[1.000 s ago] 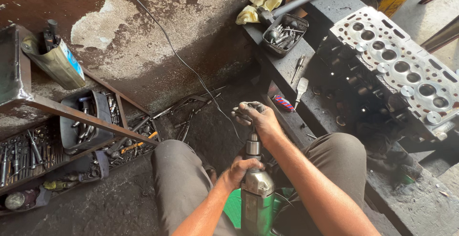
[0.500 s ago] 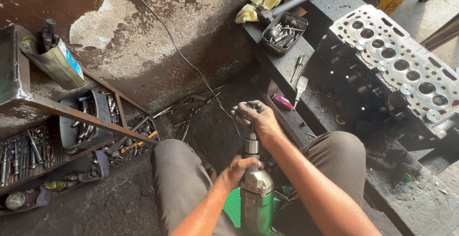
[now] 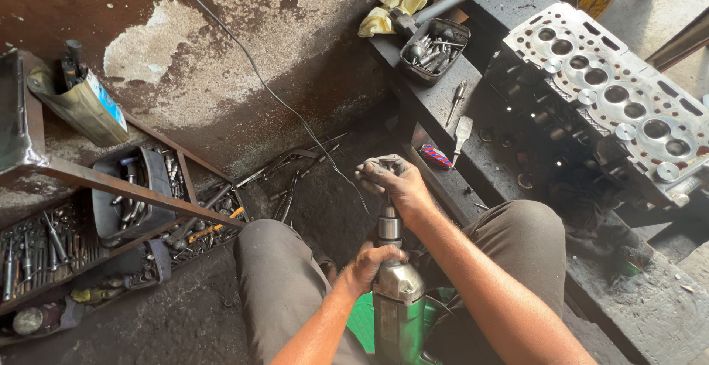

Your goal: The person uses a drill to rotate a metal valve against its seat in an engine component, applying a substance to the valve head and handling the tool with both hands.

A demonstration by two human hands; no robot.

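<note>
A green and silver power drill (image 3: 399, 302) stands between my knees with its chuck (image 3: 389, 226) pointing away from me. My left hand (image 3: 367, 265) wraps the silver gear housing just behind the chuck. At the chuck's tip, my right hand (image 3: 395, 184) is closed over a small metal piece; what that piece is stays hidden under the fingers. Both hands are dark with grease.
A grey engine cylinder head (image 3: 613, 91) lies on the dark bench (image 3: 480, 158) at right, with a black tray of bits (image 3: 436, 47), a yellow cloth (image 3: 391, 10) and a red-blue striped item (image 3: 437, 157). Tool-filled metal trays (image 3: 125, 195) sit left. A cable (image 3: 266, 84) crosses the floor.
</note>
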